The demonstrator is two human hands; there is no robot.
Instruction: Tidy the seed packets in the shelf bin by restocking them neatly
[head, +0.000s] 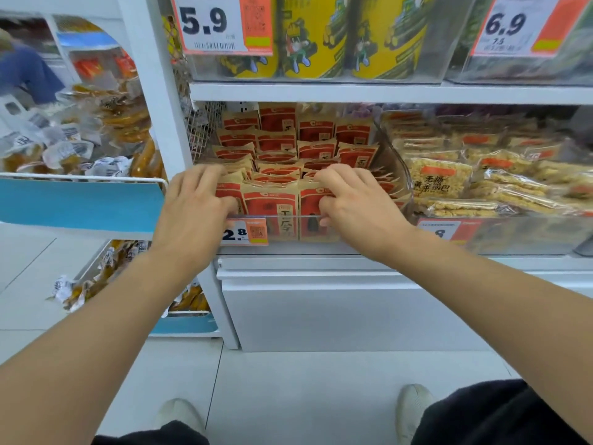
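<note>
seed packets (272,149) in bin (282,226), hands at front

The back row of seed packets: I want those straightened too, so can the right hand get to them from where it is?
Probably yes. The right hand grips the front packets, and the back row of seed packets stands upright with open space beneath the upper shelf; nothing blocks the way.

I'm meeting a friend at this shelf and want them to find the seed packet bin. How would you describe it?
Find the white shelf under the yellow cans. On the level below stands a clear bin with a 2.8 price tag on its front, packed with upright brown-and-red seed packets. The bin to its right holds clear-wrapped pale rice bars instead.
</note>
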